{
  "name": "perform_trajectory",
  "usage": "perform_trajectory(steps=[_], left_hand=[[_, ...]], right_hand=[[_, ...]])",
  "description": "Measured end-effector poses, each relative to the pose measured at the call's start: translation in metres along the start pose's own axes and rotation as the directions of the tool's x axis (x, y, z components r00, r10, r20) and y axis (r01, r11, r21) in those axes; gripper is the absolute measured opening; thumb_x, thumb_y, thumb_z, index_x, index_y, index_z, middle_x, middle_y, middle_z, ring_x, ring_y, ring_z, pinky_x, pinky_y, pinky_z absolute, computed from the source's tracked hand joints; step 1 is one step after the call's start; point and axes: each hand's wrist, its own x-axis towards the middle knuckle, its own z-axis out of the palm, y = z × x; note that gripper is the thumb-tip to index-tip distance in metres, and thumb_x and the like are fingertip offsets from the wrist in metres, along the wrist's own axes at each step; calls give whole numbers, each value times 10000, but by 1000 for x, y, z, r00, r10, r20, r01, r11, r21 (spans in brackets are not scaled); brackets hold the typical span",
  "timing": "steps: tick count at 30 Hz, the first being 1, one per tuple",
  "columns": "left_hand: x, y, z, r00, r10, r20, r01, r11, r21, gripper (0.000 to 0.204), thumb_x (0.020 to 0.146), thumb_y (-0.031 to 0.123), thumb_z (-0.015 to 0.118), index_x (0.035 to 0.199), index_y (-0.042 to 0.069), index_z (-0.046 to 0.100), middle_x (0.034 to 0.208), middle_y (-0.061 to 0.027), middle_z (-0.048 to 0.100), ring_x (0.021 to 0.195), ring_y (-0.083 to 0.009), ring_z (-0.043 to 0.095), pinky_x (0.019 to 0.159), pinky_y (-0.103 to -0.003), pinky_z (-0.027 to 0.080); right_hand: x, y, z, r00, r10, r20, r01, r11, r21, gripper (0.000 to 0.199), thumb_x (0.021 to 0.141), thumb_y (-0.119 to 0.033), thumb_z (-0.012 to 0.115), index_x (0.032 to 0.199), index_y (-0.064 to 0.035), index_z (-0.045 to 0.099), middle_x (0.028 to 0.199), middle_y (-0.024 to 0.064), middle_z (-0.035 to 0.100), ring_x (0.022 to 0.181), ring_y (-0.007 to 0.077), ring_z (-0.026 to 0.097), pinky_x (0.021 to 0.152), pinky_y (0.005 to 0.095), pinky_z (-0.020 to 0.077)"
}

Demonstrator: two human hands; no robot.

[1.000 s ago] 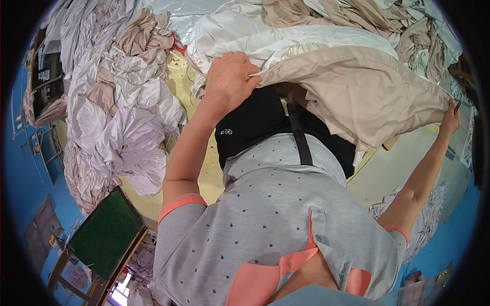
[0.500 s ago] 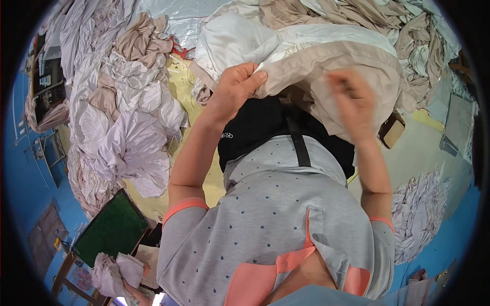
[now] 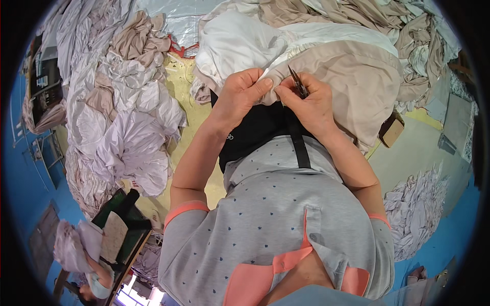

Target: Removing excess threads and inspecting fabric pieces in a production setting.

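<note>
Now the beige garment (image 3: pixel 352 76) is lying at upper centre of the frame, its edge being pinched between the thumb and fingers of the left hand (image 3: pixel 245 92). The right hand (image 3: pixel 311 104), stretched far out to the right a second ago, is now working right beside the left, fingers closed around small dark snips (image 3: pixel 298 81) aimed at that edge, so trimming looks underway. White and beige cloth heaps (image 3: pixel 117 117) are filling the upper left.

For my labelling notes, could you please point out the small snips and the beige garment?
small snips (image 3: pixel 297 81), head view, on the dark blades.
beige garment (image 3: pixel 357 84), head view, on its broad flat panel.
</note>
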Motion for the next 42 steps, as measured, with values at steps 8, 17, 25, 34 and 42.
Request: perform_trajectory(steps=[8, 17, 25, 34, 42], left_hand=[[-2, 2, 5, 997, 22, -70, -16, 997, 79, 148, 935, 140, 583, 890, 7, 630, 736, 61, 561, 635, -8, 445, 551, -184, 355], [-2, -5, -2, 997, 5, -74, 0, 998, 58, 171, 929, 169, 587, 920, 6, 635, 758, 52, 579, 634, -10, 460, 560, -181, 367], [6, 33, -15, 963, 128, -235, -103, 988, 115, 250, 904, 99, 553, 1116, -29, 583, 999, -59, 649, 832, -91, 595, 742, -227, 469], [29, 98, -123, 727, 515, -453, -560, 828, 43, 251, 904, 141, 557, 1096, -18, 583, 1096, -128, 616, 1008, -229, 589, 896, -386, 476], [-99, 221, -297, 283, 778, -561, -504, 618, 603, 434, 872, 78, 506, 1255, -122, 461, 1364, -238, 446, 1266, -372, 420, 1084, -558, 298]], right_hand=[[1, -1, 1, 999, -54, 7, 54, 995, -88, 103, 822, -84, 676, 773, -24, 607, 652, -50, 556, 579, 10, 462, 521, 184, 376], [-7, -9, -20, 995, 54, -83, -46, 994, 98, 127, 839, -69, 658, 745, -49, 574, 638, -77, 499, 553, 7, 413, 500, 189, 324], [-50, -9, -120, 938, -148, -313, 130, 988, -79, 110, 919, -92, 575, 853, -15, 618, 618, -57, 481, 530, 13, 378, 496, 184, 276], [-105, 87, -200, 609, 21, -793, -34, 999, 0, 248, 918, -155, 614, 1117, -9, 629, 780, -5, 631, 593, 24, 480, 496, 172, 313], [-96, 98, -209, 672, 181, -718, -63, 980, 188, 436, 844, -220, 713, 1197, -2, 580, 974, 29, 628, 653, 83, 540, 586, 235, 482]])
